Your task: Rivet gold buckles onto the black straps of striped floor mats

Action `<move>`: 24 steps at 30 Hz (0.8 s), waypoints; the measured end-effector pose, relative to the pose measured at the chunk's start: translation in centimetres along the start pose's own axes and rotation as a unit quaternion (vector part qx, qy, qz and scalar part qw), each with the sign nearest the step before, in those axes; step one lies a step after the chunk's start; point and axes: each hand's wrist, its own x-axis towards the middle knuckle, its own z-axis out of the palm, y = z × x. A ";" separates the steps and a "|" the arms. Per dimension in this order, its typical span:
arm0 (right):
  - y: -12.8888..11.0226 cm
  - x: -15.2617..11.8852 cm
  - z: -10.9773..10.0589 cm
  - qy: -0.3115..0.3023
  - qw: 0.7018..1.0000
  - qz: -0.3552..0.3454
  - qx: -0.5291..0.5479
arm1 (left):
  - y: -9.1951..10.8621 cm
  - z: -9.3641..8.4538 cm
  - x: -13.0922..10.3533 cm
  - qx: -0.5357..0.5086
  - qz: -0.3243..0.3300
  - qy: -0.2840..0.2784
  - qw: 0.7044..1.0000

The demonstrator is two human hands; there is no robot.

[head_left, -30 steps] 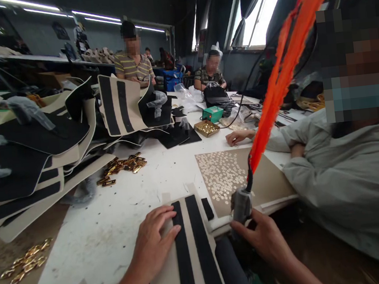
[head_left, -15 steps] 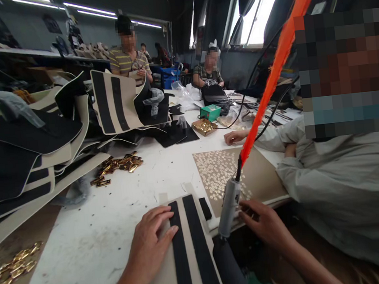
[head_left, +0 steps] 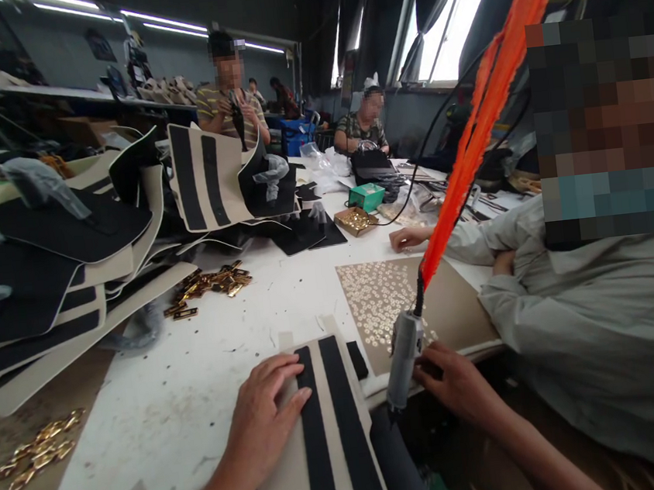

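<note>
A beige panel (head_left: pixel 330 416) with two black bands lies at the near edge of the counter (head_left: pixel 174 401), directly in front of the person, its lower end running out of view. The left hand (head_left: pixel 271 411) rests on its left side, fingers extended and loosely spread, the tips and thumb reaching the left band; they press on the surface without closing around anything. A small black piece (head_left: pixel 357 359) sits just beside the panel's upper right edge.

To the right, a grey cylindrical tool (head_left: pixel 403 366) hangs at a tilt, tip down, below bright orange strands (head_left: pixel 470 132). The right hand (head_left: pixel 452 380) is just beside it, fingers bent; whether they grip something small or touch the tool, I cannot tell.

Behind the tool, a tan sheet (head_left: pixel 455 302) carries many small pale rings (head_left: pixel 379 294), gathered mostly on its left half. Gold plates (head_left: pixel 211 282) lie heaped farther left, near a pile of beige and black panels (head_left: pixel 108 221); gold clasps (head_left: pixel 42 450) lie at the far left. Beyond the sheet, a shallow box (head_left: pixel 355 222) of gold parts stands next to a green box (head_left: pixel 366 196). A co-worker in a grey shirt (head_left: pixel 594 341) sits at the right, and two more people work across the counter.
</note>
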 end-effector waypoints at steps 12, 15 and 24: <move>-0.7 1.2 -1.2 -0.074 0.997 0.004 0.014 | 0.4 -0.3 -0.2 -0.003 -0.012 -0.004 1.000; -0.3 1.0 -0.7 -0.054 0.998 -0.014 -0.032 | 0.8 -0.4 -0.5 -0.012 -0.016 -0.005 1.000; -3.4 -3.6 -3.0 0.164 0.985 0.042 0.013 | 1.7 -0.6 -1.0 -0.035 -0.032 0.005 0.999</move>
